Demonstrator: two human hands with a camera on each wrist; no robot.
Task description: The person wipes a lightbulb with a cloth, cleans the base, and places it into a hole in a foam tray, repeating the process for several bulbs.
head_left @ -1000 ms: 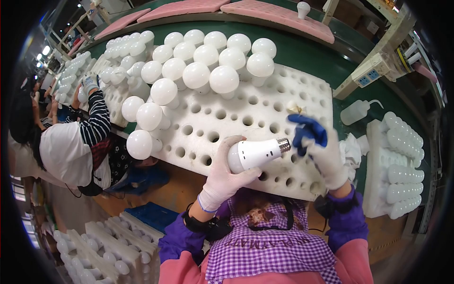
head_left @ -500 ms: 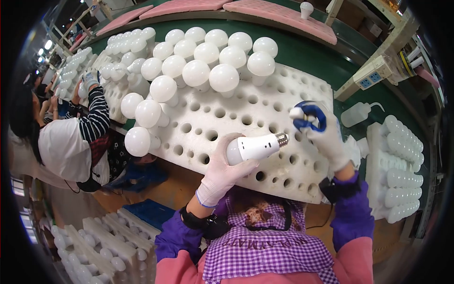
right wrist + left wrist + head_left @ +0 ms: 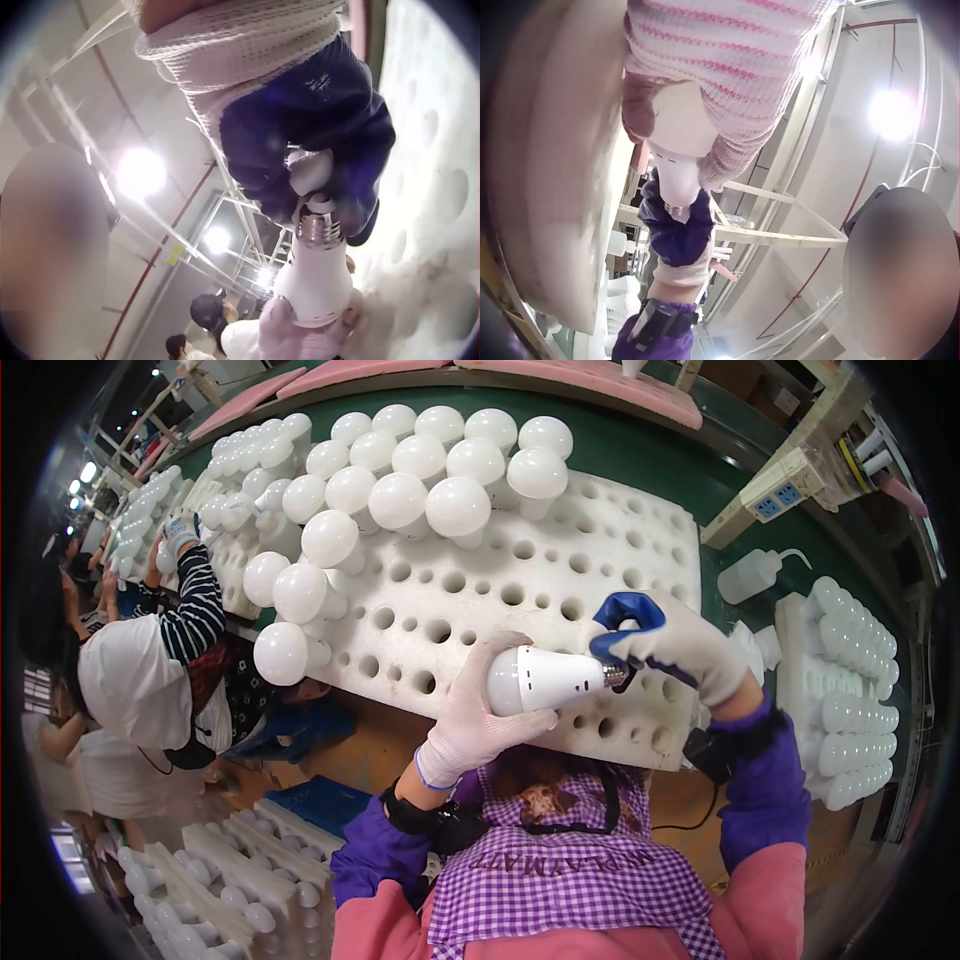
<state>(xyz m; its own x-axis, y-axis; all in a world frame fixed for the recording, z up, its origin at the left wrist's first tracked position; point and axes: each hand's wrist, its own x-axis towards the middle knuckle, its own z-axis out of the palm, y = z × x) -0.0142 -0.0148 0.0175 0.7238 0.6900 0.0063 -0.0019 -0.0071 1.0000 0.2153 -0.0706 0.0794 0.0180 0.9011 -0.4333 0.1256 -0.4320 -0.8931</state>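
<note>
My left hand (image 3: 465,725), in a pale knit glove, grips an LED light bulb (image 3: 550,678) by its round end, tilted over the foam board, with its metal screw base (image 3: 321,231) pointing right. In a white glove with blue-coated palm and fingers, my right hand (image 3: 695,645) is at that base. Its curled fingers hold a small white piece (image 3: 311,172) right at the tip of the base; I cannot tell what kind of part it is. The left wrist view shows the bulb between thumb and fingers, with the blue glove (image 3: 679,232) beyond it.
The white foam board (image 3: 470,580) has rows of holes, with several bulbs (image 3: 420,460) standing at its far left. To the right are a squeeze bottle (image 3: 750,575) and another foam block of bulbs (image 3: 850,690). A power strip (image 3: 775,500) is mounted on a post. A person (image 3: 140,680) works at left.
My right hand reached over the board, closed its fingers on the small white piece, then came down and left to the bulb's screw base. The left hand keeps its grip on the bulb.
</note>
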